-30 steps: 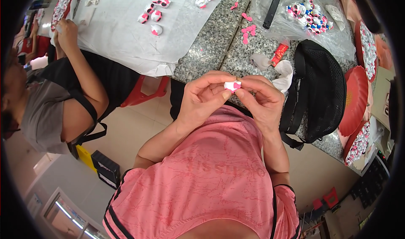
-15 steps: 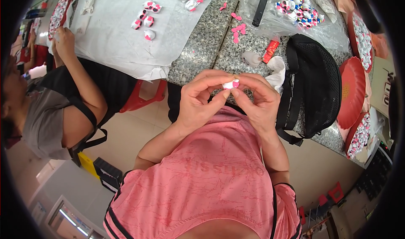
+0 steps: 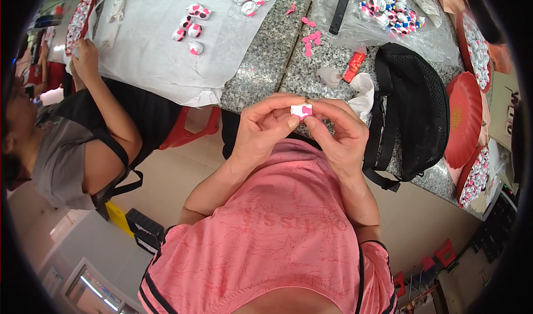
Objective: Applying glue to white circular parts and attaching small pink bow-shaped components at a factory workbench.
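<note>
Between the fingertips of both hands I hold a small white figure piece (image 3: 300,110) with a pink bow on its right side. My left hand (image 3: 261,128) pinches its left edge with thumb and forefinger, and my right hand (image 3: 340,131) pinches the right edge; both are closed on it. Just beyond my hands, on the granite counter, lie several loose pink bows (image 3: 311,39). A red-wrapped item (image 3: 355,67) rests by a translucent bulb-shaped piece (image 3: 328,77) and a crumpled white cloth (image 3: 362,95).
White paper (image 3: 150,42) at left carries several white-and-pink pieces (image 3: 195,31). A clear plastic bag (image 3: 438,36) holds more pieces (image 3: 391,11) beside a black bar (image 3: 340,8). Right stand a black mesh bag (image 3: 413,111) and red trays (image 3: 464,120). A co-worker (image 3: 72,153) sits left.
The white piece has turned between my fingers, showing a broader white face with the bow. My hands have barely moved. The co-worker's hand has shifted slightly at the red tray.
</note>
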### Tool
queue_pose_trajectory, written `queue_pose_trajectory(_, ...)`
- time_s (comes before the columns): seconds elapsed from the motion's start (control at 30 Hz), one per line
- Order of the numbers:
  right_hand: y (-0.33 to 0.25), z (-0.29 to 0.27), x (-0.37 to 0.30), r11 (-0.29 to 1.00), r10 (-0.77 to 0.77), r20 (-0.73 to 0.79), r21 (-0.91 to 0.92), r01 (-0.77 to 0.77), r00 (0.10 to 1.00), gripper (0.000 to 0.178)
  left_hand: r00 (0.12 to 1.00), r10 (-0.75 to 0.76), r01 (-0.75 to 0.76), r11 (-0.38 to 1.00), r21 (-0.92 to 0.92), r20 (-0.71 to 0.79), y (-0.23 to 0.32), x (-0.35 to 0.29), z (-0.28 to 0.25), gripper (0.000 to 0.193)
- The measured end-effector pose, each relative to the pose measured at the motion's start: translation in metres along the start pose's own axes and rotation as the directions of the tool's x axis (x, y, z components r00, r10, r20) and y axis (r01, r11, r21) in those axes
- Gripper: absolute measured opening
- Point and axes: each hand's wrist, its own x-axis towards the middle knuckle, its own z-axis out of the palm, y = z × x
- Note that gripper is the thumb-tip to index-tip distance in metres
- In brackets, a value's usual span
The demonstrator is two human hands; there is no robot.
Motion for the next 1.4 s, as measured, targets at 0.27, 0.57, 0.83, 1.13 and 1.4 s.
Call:
queue_pose_trajectory(0.27, -0.001, -0.001, 0.001, 0.990, 0.101, 0.040, 0.093, -0.105, 0.994, 0.025, 1.000, 0.010, -0.007, 0.995, 0.099, -0.021, 0.001, -0.001, 0.001, 0.029)
queue_pose_trajectory(0.57, 0.002, -0.005, 0.000, 0.992, 0.099, 0.070, 0.072, -0.104, 0.993, 0.025, 0.999, 0.035, -0.034, 0.993, 0.115, -0.009, 0.000, -0.001, 0.000, 0.027)
queue_pose_trajectory(0.83, 0.002, -0.007, 0.000, 0.993, 0.087, 0.079, 0.074, -0.093, 0.993, 0.026, 0.999, 0.043, -0.045, 0.989, 0.139, 0.019, -0.001, -0.001, -0.001, 0.027)
queue_pose_trajectory(1.13, -0.009, -0.010, -0.003, 0.999, 0.034, 0.064, 0.011, -0.035, 0.997, 0.026, 0.995, -0.083, 0.092, 0.981, -0.171, 0.061, -0.006, 0.001, -0.006, 0.029)
queue_pose_trajectory(1.4, -0.005, -0.012, -0.005, 0.995, 0.076, 0.044, 0.062, -0.079, 0.996, 0.025, 0.994, 0.044, -0.052, 0.996, 0.074, 0.105, -0.005, 0.001, 0.000, 0.031)
